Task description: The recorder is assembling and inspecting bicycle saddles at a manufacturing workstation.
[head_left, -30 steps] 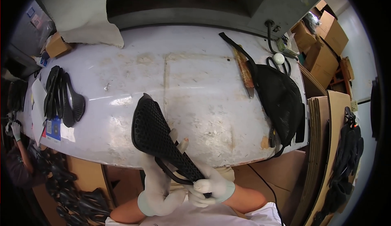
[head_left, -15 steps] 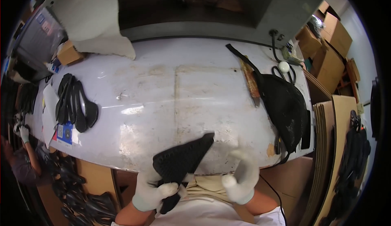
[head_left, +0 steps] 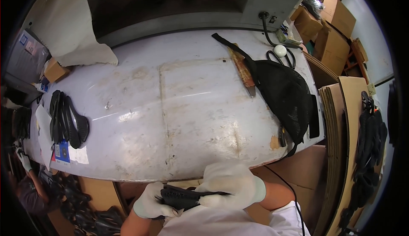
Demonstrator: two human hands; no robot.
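Black and flat, the mesh piece (head_left: pixel 187 195) sits below the near edge of the counter (head_left: pixel 179 108), close to the body. The left hand (head_left: pixel 152 202) has its fingers curled under one end; the right hand (head_left: pixel 232 185) pinches it from above. The step seems to be handling the piece at the lap; next it needs a firm two-handed hold.

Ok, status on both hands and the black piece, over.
Left hand and right hand, both gloved, grip the black piece below the table's near edge. Piece held flat, close to the body. Nothing between the hands.
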